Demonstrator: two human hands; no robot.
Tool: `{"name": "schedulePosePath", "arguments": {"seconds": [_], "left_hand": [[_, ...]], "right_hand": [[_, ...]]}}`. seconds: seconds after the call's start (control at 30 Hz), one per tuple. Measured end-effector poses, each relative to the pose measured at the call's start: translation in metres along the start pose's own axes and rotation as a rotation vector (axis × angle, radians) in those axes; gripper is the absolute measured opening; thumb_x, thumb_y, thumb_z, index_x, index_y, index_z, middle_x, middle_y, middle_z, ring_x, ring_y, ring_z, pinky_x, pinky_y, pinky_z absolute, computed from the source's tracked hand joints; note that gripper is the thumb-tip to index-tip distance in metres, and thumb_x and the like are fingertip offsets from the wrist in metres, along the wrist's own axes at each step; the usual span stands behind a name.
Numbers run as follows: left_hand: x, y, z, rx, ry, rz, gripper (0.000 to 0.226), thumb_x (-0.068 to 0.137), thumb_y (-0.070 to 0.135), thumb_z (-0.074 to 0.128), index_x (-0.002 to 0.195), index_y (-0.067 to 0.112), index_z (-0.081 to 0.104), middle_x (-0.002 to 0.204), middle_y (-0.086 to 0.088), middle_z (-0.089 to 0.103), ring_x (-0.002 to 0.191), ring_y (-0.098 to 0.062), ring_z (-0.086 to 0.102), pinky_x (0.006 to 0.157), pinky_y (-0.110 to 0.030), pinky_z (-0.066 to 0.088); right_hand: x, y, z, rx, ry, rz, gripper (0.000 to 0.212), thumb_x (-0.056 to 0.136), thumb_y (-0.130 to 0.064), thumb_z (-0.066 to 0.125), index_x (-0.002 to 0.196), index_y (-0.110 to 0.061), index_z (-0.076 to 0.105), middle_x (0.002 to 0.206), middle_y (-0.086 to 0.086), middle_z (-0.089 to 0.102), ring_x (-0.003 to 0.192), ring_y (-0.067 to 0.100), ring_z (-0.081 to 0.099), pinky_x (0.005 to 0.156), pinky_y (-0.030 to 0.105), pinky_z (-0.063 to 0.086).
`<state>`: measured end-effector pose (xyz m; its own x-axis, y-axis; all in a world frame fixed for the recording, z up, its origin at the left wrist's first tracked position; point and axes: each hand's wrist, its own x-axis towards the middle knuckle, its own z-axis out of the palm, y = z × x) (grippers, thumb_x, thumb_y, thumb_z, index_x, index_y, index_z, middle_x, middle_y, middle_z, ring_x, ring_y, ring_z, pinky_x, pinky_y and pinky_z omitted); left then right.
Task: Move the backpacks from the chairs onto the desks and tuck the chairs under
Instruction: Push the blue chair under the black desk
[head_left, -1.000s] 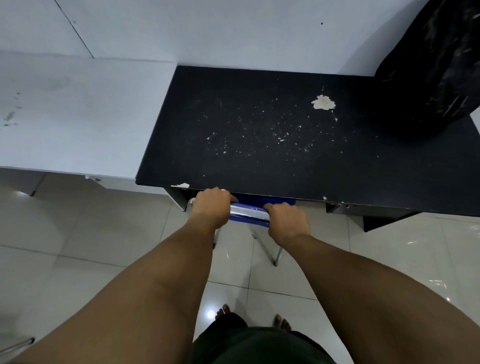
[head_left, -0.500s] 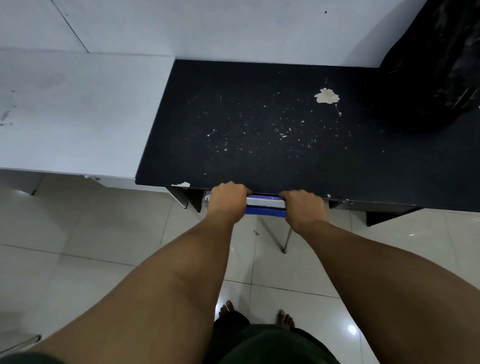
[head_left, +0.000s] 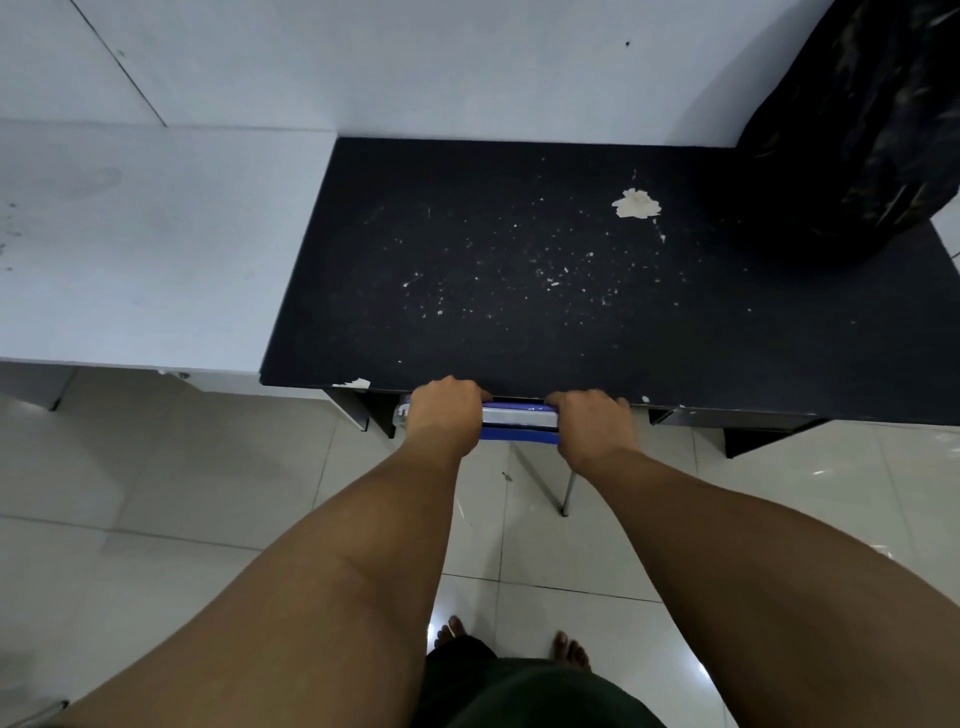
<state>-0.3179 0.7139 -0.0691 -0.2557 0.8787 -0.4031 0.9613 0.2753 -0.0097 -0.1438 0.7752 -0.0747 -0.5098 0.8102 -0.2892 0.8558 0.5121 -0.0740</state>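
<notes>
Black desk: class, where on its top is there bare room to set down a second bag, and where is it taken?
The black desk is bare from its left edge, beside the white desk, across to the paint chip. The far right corner is taken by the black backpack. At the front edge, both hands grip the chair back.

Over the past second the blue chair (head_left: 519, 422) has slid farther beneath the black counter (head_left: 519, 291), its top rail now almost at the counter's front edge. The left hand (head_left: 444, 413) and right hand (head_left: 592, 423), each with the same closed grip on that rail, have advanced until their knuckles meet the edge, arms extended further.
</notes>
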Motion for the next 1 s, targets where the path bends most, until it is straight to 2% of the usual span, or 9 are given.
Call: {"name": "schedulePosePath", "arguments": {"seconds": [0.27, 0.37, 0.43, 0.57, 0.77, 1.0], "left_hand": [[0.0, -0.002, -0.009, -0.03, -0.125, 0.033, 0.056, 0.087, 0.017, 0.067, 0.138, 0.035, 0.05, 0.111, -0.004, 0.063, 0.097, -0.023, 0.059, 0.076, -0.036, 0.046], [-0.001, -0.001, -0.014, -0.047, -0.163, 0.04, 0.059, 0.087, 0.013, 0.066, 0.139, 0.036, 0.048, 0.114, -0.003, 0.062, 0.1, -0.022, 0.058, 0.081, -0.037, 0.047], [-0.004, 0.001, -0.014, -0.056, -0.157, 0.046, 0.056, 0.087, 0.013, 0.065, 0.137, 0.033, 0.05, 0.115, -0.003, 0.062, 0.102, -0.022, 0.058, 0.086, -0.038, 0.047], [-0.012, 0.006, -0.017, -0.043, -0.135, 0.036, 0.044, 0.088, 0.012, 0.063, 0.13, 0.024, 0.055, 0.113, -0.004, 0.062, 0.102, -0.022, 0.059, 0.093, -0.039, 0.045], [-0.026, 0.007, -0.039, -0.043, -0.139, -0.019, 0.032, 0.087, 0.011, 0.062, 0.118, 0.018, 0.062, 0.105, -0.005, 0.063, 0.093, -0.022, 0.06, 0.082, -0.036, 0.049], [-0.046, 0.013, -0.057, -0.031, -0.123, -0.054, 0.029, 0.087, 0.012, 0.059, 0.116, 0.018, 0.065, 0.104, -0.005, 0.064, 0.09, -0.022, 0.061, 0.075, -0.034, 0.048]], "right_hand": [[-0.001, -0.004, -0.009, 0.041, -0.123, 0.046, 0.043, 0.085, -0.017, 0.072, 0.125, -0.028, 0.059, 0.108, 0.003, 0.067, 0.098, 0.022, 0.061, 0.092, 0.04, 0.047], [0.0, -0.005, -0.019, 0.054, -0.205, 0.034, 0.043, 0.085, -0.015, 0.07, 0.125, -0.026, 0.058, 0.109, 0.004, 0.066, 0.094, 0.022, 0.062, 0.083, 0.038, 0.052], [-0.002, -0.005, -0.027, 0.034, -0.242, 0.022, 0.041, 0.087, -0.012, 0.067, 0.125, -0.024, 0.058, 0.109, 0.004, 0.065, 0.092, 0.022, 0.061, 0.076, 0.036, 0.049], [-0.004, -0.005, -0.038, -0.014, -0.249, 0.014, 0.035, 0.088, -0.011, 0.063, 0.121, -0.021, 0.061, 0.102, 0.005, 0.064, 0.088, 0.023, 0.061, 0.077, 0.036, 0.048], [-0.012, -0.007, -0.051, -0.052, -0.235, 0.026, 0.017, 0.092, -0.019, 0.061, 0.109, -0.018, 0.064, 0.09, 0.003, 0.063, 0.081, 0.02, 0.061, 0.073, 0.034, 0.048], [-0.027, -0.01, -0.071, -0.025, -0.224, 0.034, 0.02, 0.086, -0.014, 0.062, 0.105, -0.018, 0.062, 0.089, 0.003, 0.061, 0.08, 0.02, 0.059, 0.077, 0.037, 0.052]]}}
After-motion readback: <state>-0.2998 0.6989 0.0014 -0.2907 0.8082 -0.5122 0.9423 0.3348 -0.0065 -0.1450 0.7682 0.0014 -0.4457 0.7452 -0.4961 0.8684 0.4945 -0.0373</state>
